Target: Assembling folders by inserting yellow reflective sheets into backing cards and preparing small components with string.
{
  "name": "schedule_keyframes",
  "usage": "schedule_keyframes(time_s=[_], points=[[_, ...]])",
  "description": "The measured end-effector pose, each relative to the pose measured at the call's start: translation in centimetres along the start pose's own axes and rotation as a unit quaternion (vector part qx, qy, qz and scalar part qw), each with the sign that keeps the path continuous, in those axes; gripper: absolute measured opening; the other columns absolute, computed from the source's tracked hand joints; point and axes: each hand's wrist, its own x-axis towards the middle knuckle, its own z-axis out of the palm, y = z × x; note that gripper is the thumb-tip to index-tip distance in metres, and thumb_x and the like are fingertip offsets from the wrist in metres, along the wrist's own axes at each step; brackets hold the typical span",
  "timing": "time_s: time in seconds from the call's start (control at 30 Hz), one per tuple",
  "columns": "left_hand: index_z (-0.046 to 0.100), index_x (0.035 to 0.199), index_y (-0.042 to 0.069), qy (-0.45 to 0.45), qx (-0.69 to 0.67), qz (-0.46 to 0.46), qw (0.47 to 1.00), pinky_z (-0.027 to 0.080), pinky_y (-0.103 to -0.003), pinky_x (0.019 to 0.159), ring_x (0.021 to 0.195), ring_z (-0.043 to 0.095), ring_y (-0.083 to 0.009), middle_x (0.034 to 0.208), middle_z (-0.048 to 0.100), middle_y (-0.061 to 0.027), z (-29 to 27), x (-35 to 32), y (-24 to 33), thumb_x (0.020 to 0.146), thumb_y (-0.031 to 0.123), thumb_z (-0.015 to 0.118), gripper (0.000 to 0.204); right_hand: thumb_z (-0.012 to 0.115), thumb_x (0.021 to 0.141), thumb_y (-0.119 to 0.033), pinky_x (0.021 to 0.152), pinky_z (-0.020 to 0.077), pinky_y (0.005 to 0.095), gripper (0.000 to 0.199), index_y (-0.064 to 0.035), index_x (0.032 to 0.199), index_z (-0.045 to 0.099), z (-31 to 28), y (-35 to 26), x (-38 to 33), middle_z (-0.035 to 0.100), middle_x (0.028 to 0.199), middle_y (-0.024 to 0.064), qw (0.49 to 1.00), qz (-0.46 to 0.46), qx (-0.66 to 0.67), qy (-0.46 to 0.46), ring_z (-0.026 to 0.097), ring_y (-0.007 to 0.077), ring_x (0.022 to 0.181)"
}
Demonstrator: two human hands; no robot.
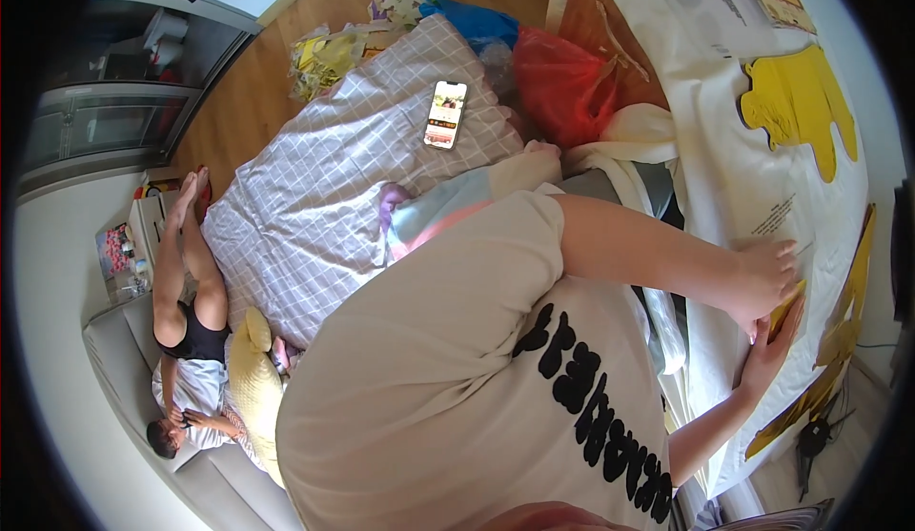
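Near and right, the left hand [767, 355] lies flat with its fingers spread on a white sheet [734, 197] that has yellow shapes. A small yellow piece [785, 310] sits between the two hands, touching both. The right hand [762, 278] is just past it, fingers bent and pressing down on the sheet, with the arm coming out of a beige shirt [448, 388] with big black letters. I cannot tell if the right hand pinches the yellow piece or only pushes on it.

Farther up the sheet is a big yellow shape [801, 102] like a blob with bumps.

In the middle, past the shirt, a pink checked blanket [324, 188] lies spread out, and a phone [445, 113] rests on it with its screen lit. Just right of the phone is a red plastic bag [562, 88], and a blue bag [472, 21] sits beyond.

On the far left another person [186, 321] lies on a grey sofa [124, 388], beside a pale yellow cushion [253, 378]
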Motion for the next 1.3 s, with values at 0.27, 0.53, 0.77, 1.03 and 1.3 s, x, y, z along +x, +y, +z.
schedule_keyframes(time_s=[0.27,0.53,0.77,1.03,1.3], points=[[0.062,0.12,-0.002,0.07,-0.053,0.051,0.995,0.034,-0.047,0.107,0.123,0.052,-0.0261,0.125,0.061,-0.0149,-0.6,-1.0,-0.2,0.076,0.058,0.071,0.076,0.068,0.091,-0.033,0.117,0.0257,0.0399,0.08,0.0037,0.15,0.029,-0.6,-0.4,-0.2,0.03,0.156,0.0219,0.99,0.025,0.136,0.008,0.029,0.0311,0.145],[0.053,0.131,-0.002,0.043,0.0,0.006,0.999,0.032,-0.053,0.11,0.134,0.045,-0.0311,0.138,0.052,-0.0175,-4.3,-1.5,-1.9,0.092,0.038,0.061,0.056,0.073,0.081,-0.048,0.116,0.0266,0.043,0.09,0.0068,0.143,0.039,-1.4,-1.7,0.9,0.043,0.146,0.0269,0.999,-0.021,-0.026,0.033,0.034,0.0391,0.141],[0.045,0.142,0.002,-0.059,-0.038,0.01,0.997,0.023,-0.051,0.117,0.143,0.033,-0.0331,0.15,0.041,-0.0149,-5.0,-1.3,-2.4,0.093,0.039,0.061,0.063,0.072,0.082,-0.051,0.118,0.0225,0.0465,0.092,-0.0003,0.149,0.034,-2.2,-1.3,0.1,0.039,0.152,0.0181,0.997,0.046,-0.041,0.046,0.03,0.0328,0.145],[0.044,0.141,0.0,-0.065,-0.01,-0.003,0.998,0.025,-0.053,0.116,0.141,0.034,-0.0348,0.15,0.042,-0.0147,-4.9,-1.0,-1.7,0.1,0.027,0.05,0.049,0.07,0.082,-0.056,0.119,0.0216,0.0474,0.094,-0.0015,0.149,0.034,-2.4,-1.0,0.5,0.038,0.153,0.0175,0.997,0.052,-0.05,0.035,0.028,0.0327,0.146],[0.043,0.142,0.001,-0.055,-0.011,0.0,0.998,0.026,-0.054,0.115,0.14,0.036,-0.0357,0.149,0.043,-0.0147,-4.8,-1.3,-1.6,0.101,0.023,0.047,0.046,0.07,0.081,-0.057,0.119,0.0214,0.0472,0.095,-0.0024,0.149,0.034,-2.9,-1.2,0.1,0.036,0.153,0.0169,0.998,0.044,-0.049,0.025,0.028,0.0325,0.145]])
